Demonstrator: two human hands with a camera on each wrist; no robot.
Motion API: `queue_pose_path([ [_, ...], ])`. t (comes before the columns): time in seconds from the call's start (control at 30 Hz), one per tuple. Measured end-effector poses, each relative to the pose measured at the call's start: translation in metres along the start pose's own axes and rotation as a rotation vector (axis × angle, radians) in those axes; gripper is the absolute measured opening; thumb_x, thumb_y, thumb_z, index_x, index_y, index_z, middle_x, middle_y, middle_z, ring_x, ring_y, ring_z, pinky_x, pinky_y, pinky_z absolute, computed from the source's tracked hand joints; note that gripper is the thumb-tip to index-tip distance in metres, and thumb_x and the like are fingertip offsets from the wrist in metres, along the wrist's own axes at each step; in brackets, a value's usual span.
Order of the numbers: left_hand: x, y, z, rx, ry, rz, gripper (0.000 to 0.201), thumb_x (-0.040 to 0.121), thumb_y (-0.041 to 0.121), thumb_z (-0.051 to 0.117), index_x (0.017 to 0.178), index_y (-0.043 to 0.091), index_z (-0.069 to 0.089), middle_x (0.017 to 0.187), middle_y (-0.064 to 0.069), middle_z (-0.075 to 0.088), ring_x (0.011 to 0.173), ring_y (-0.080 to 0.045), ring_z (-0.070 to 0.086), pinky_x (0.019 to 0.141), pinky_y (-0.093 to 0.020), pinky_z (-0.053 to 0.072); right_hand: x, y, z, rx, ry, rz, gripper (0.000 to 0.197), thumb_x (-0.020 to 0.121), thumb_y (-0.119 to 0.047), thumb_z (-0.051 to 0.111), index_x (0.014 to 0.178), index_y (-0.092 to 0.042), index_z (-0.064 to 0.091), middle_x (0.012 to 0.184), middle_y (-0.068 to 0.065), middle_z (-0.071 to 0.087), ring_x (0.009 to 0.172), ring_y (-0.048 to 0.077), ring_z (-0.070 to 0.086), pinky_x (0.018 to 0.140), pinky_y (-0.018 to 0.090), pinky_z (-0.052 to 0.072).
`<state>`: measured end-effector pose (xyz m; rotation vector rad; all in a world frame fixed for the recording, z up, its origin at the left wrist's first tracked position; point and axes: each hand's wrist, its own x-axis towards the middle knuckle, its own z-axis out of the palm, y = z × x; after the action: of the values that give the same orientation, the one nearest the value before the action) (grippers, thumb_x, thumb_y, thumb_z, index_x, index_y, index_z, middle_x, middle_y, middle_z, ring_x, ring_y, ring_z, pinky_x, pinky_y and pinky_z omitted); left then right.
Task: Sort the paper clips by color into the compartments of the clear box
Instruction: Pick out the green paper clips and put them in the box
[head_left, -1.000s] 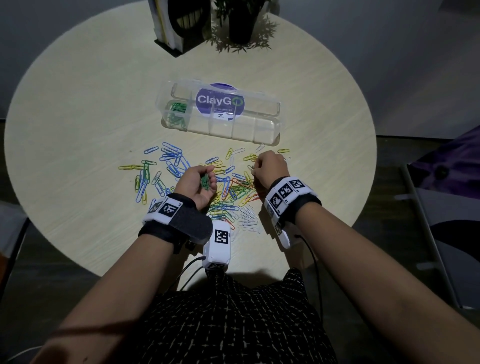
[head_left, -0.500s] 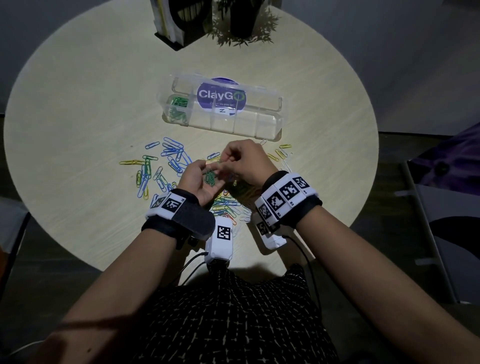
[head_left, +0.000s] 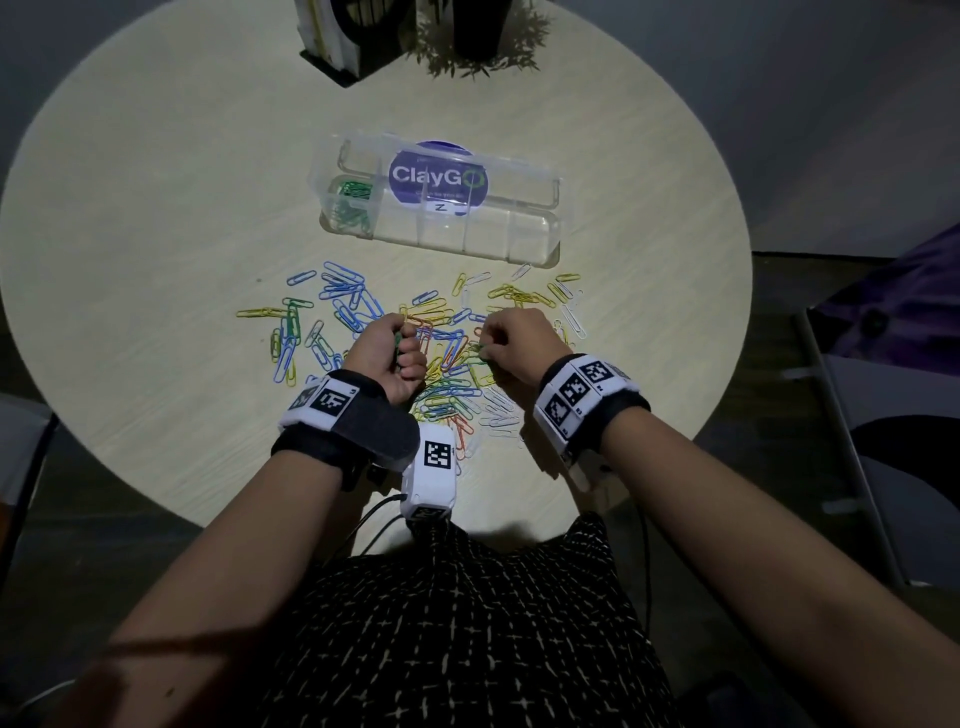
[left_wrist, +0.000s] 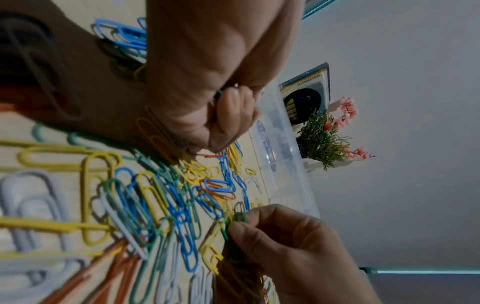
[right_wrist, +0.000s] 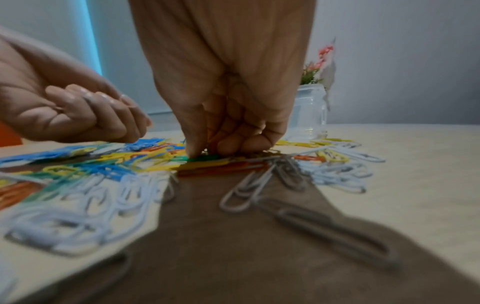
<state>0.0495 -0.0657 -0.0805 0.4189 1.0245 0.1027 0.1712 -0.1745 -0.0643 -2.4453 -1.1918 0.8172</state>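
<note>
Barely begun, by the look of it: only green clips (head_left: 353, 200) lying in the left end compartment of the clear plastic compartment box (head_left: 535, 234), the remaining compartments showing nothing inside, the lid tipped back with a round purple "ClayGO" sticker (head_left: 436, 176) on it. Box standing past the middle of the round pale wood-grain tabletop (head_left: 156, 218), toward the far edge. Still to sort: nearly everything, a loose spread of blue, yellow, green, orange and white plastic-coated paper clips (head_left: 447, 384) between the box and the near edge, thickest near that edge, with a looser blue-and-green scatter (head_left: 291, 332) off to the left side. Left hand (head_left: 387, 358) curled into a fist over the pile, closed round a bunch of green clips (left_wrist: 221, 92), just a sliver showing between the fingers. Right hand (head_left: 511, 345) down on the pile just right of it, thumb and fingertips pinching one more green clip (left_wrist: 228, 230) off the heap; the two hands near each other but not touching. Judged: green being gathered first, four colours wholly untouched. At the far edge, a dark holder with books or cards (head_left: 337, 41) and a small potted plant with green leaves and pink flowers (left_wrist: 327, 133). Beyond the tabletop, dim room, plain grey wall, dark floor, a purple cloth-like shape (head_left: 893, 301) off the right side. Black patterned clothing at the near edge.
</note>
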Motion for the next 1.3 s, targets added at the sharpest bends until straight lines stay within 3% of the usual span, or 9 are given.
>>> queue_pose_path([
  [0.13, -0.002, -0.001, -0.002, -0.01, 0.015, 0.034, 0.039, 0.1, 0.024, 0.03, 0.061, 0.018, 0.031, 0.03, 0.005, 0.027, 0.021, -0.006, 0.025, 0.027, -0.008, 0.016, -0.001, 0.002, -0.001, 0.195, 0.119, 0.063, 0.011, 0.081, -0.009, 0.067, 0.087, 0.0, 0.071, 0.095, 0.016, 0.07, 0.086, 0.014, 0.051, 0.077, 0.02, 0.038],
  [0.23, -0.002, 0.0, -0.003, -0.023, 0.034, 0.051, 0.038, 0.099, 0.022, 0.03, 0.062, 0.018, 0.032, 0.03, 0.005, 0.028, 0.021, -0.006, 0.026, 0.027, -0.008, 0.017, -0.003, 0.003, -0.002, 0.207, 0.131, 0.058, 0.012, 0.08, -0.008, 0.068, 0.09, -0.002, 0.074, 0.096, 0.016, 0.072, 0.085, 0.016, 0.057, 0.082, 0.025, 0.047],
  [0.53, -0.003, 0.001, -0.004, -0.013, 0.024, 0.055, 0.037, 0.098, 0.021, 0.03, 0.062, 0.018, 0.033, 0.03, 0.007, 0.029, 0.021, -0.006, 0.026, 0.029, -0.008, 0.017, -0.008, -0.003, 0.014, -0.102, 0.048, 0.017, 0.016, 0.085, -0.012, 0.062, 0.097, -0.006, 0.071, 0.104, 0.014, 0.069, 0.101, 0.031, 0.061, 0.09, 0.035, 0.049],
  [0.73, -0.004, 0.001, -0.008, -0.02, 0.031, 0.052, 0.039, 0.1, 0.024, 0.03, 0.063, 0.017, 0.035, 0.03, 0.006, 0.03, 0.021, -0.007, 0.027, 0.028, -0.008, 0.018, -0.012, -0.013, 0.018, -0.44, -0.009, 0.005, 0.026, 0.088, -0.012, 0.053, 0.113, -0.005, 0.056, 0.119, 0.015, 0.055, 0.116, 0.034, 0.048, 0.095, 0.043, 0.039],
  [0.83, -0.006, 0.0, -0.009, -0.03, 0.062, 0.091, 0.038, 0.101, 0.022, 0.032, 0.064, 0.014, 0.038, 0.032, 0.005, 0.038, 0.023, -0.008, 0.037, 0.03, -0.006, 0.028, -0.013, -0.018, 0.014, -0.322, 0.005, 0.076, 0.018, 0.089, -0.014, 0.052, 0.104, -0.005, 0.055, 0.115, 0.017, 0.056, 0.111, 0.033, 0.05, 0.094, 0.043, 0.04],
  [0.93, -0.007, -0.003, -0.008, -0.071, 0.069, 0.122, 0.037, 0.102, 0.019, 0.033, 0.069, 0.008, 0.047, 0.059, -0.006, 0.056, 0.053, -0.014, 0.059, 0.038, -0.014, 0.048, -0.013, -0.033, 0.008, -0.057, 0.078, 0.047, 0.021, 0.09, -0.013, 0.049, 0.07, -0.015, 0.043, 0.089, 0.012, 0.054, 0.088, 0.026, 0.05, 0.078, 0.034, 0.039],
  [1.07, -0.009, -0.008, -0.007, -0.25, -0.054, 0.076, 0.035, 0.101, 0.018, 0.031, 0.074, 0.005, 0.048, 0.06, -0.007, 0.06, 0.051, -0.013, 0.059, 0.046, -0.021, 0.055, -0.02, -0.063, 0.005, 0.159, 0.013, -0.095, 0.009, 0.087, -0.013, 0.057, 0.078, -0.012, 0.058, 0.08, 0.003, 0.054, 0.081, 0.018, 0.048, 0.072, 0.026, 0.036],
  [1.2, -0.011, -0.008, -0.01, -0.156, -0.04, 0.05, 0.042, 0.102, 0.024, 0.027, 0.069, 0.008, 0.048, 0.046, -0.002, 0.056, 0.029, -0.009, 0.052, 0.032, -0.011, 0.041, -0.019, -0.061, 0.005, 0.31, 0.133, -0.075, 0.012, 0.082, -0.01, 0.065, 0.088, 0.0, 0.069, 0.077, 0.006, 0.062, 0.074, 0.017, 0.056, 0.072, 0.023, 0.043],
  [1.3, -0.013, -0.004, -0.018, -0.063, -0.002, 0.037, 0.039, 0.101, 0.025, 0.027, 0.063, 0.017, 0.035, 0.035, 0.005, 0.038, 0.022, -0.006, 0.031, 0.026, -0.009, 0.019, -0.02, -0.043, 0.012, 0.221, 0.149, -0.047, 0.013, 0.086, -0.007, 0.059, 0.089, -0.001, 0.07, 0.092, 0.014, 0.071, 0.091, 0.025, 0.064, 0.086, 0.033, 0.05],
])
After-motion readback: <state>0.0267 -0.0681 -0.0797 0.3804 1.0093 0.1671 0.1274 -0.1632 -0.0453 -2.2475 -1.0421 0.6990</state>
